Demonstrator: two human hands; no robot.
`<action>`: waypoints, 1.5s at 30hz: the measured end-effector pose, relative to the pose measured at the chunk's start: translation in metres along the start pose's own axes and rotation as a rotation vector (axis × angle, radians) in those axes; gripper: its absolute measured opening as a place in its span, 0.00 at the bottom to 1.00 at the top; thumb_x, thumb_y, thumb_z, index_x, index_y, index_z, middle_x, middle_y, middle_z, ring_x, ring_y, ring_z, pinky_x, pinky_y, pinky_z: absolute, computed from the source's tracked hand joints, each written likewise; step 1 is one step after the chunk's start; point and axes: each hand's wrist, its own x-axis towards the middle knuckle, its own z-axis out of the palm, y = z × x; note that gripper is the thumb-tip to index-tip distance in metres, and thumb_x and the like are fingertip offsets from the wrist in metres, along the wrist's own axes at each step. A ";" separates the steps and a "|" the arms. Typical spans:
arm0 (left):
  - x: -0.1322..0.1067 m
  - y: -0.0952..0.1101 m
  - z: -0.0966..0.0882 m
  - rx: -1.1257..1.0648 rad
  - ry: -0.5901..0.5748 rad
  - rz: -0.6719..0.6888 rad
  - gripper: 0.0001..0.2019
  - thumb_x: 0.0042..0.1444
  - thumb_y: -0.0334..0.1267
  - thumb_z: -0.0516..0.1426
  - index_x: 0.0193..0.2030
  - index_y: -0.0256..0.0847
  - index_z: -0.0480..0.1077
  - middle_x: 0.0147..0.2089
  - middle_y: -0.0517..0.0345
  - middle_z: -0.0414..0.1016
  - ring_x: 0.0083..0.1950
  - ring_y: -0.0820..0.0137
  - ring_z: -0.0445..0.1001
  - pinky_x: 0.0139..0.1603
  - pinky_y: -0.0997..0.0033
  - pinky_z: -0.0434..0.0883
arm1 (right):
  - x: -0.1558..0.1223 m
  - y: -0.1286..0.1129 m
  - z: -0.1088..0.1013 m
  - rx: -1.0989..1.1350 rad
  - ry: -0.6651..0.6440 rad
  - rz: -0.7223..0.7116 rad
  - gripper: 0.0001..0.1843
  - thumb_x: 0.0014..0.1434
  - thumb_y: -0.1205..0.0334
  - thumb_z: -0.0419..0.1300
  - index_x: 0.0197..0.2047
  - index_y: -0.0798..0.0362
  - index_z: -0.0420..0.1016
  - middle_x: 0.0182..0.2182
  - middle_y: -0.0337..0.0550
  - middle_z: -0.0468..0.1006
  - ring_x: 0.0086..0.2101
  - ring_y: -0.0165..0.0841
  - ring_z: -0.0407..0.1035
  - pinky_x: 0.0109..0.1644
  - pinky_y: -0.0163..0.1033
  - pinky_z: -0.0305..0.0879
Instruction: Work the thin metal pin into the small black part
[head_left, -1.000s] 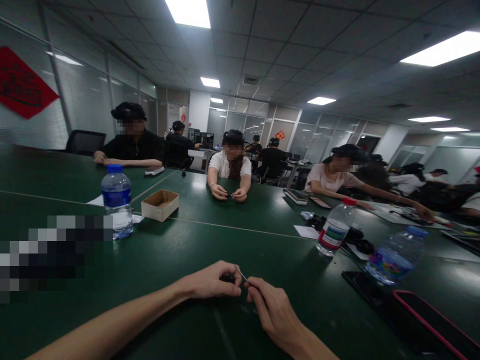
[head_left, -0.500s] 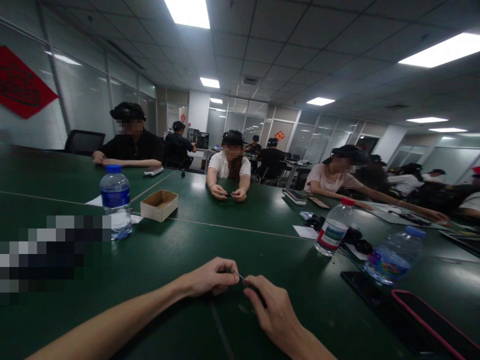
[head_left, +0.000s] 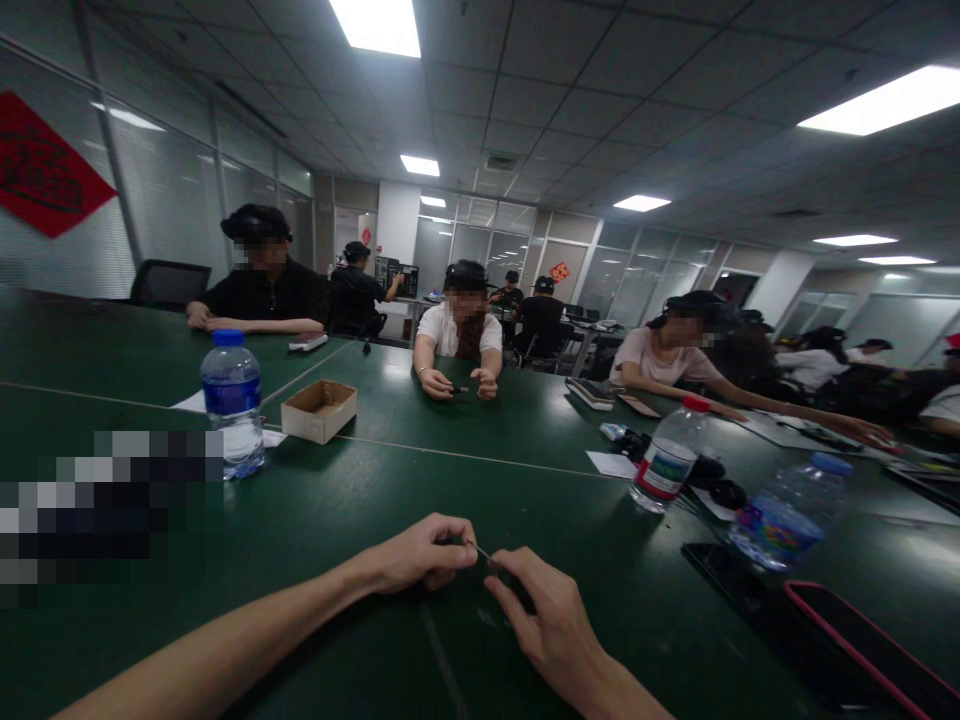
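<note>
Above the green table (head_left: 360,660), low in the head view, my two hands meet over a short, thin grey strip (head_left: 484,553), too small to name. Its left end is pinched between the thumb and forefinger of my left hand (head_left: 429,555), whose other fingers are curled. At the right end, the forefinger and thumb of my right hand (head_left: 544,605) close on it. The strip slants down slightly to the right. Its ends are hidden by the fingertips.
An open cardboard box (head_left: 322,418) and a blue-capped bottle (head_left: 232,405) stand ahead on the left. On the right are a red-capped bottle (head_left: 667,455), another bottle (head_left: 791,512) and a pink-edged phone (head_left: 870,640). Several people sit around, one opposite handling a small dark item.
My right thumb has come slightly closer to its forefinger; my left hand stays put. Across the table, the person's hands have moved apart, showing a small item in one.
</note>
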 end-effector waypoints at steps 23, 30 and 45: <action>0.006 -0.010 0.000 -0.221 0.021 0.013 0.18 0.55 0.52 0.59 0.31 0.39 0.61 0.21 0.70 0.51 0.19 0.80 0.49 0.21 0.77 0.48 | -0.001 0.001 0.002 -0.009 0.017 -0.003 0.08 0.68 0.61 0.53 0.44 0.52 0.71 0.33 0.43 0.76 0.32 0.32 0.72 0.32 0.35 0.68; 0.007 -0.012 -0.001 -0.213 0.028 0.052 0.18 0.58 0.53 0.56 0.32 0.38 0.62 0.21 0.69 0.51 0.19 0.79 0.49 0.21 0.77 0.49 | -0.003 0.003 0.000 0.016 0.010 -0.042 0.10 0.68 0.61 0.52 0.50 0.52 0.70 0.34 0.44 0.77 0.32 0.33 0.72 0.35 0.36 0.69; 0.015 -0.029 -0.007 -0.329 0.134 0.024 0.19 0.62 0.57 0.49 0.41 0.42 0.59 0.22 0.70 0.53 0.19 0.78 0.49 0.20 0.78 0.48 | -0.002 0.005 0.006 -0.026 -0.039 0.169 0.13 0.70 0.58 0.47 0.48 0.51 0.70 0.37 0.44 0.76 0.35 0.34 0.73 0.37 0.37 0.70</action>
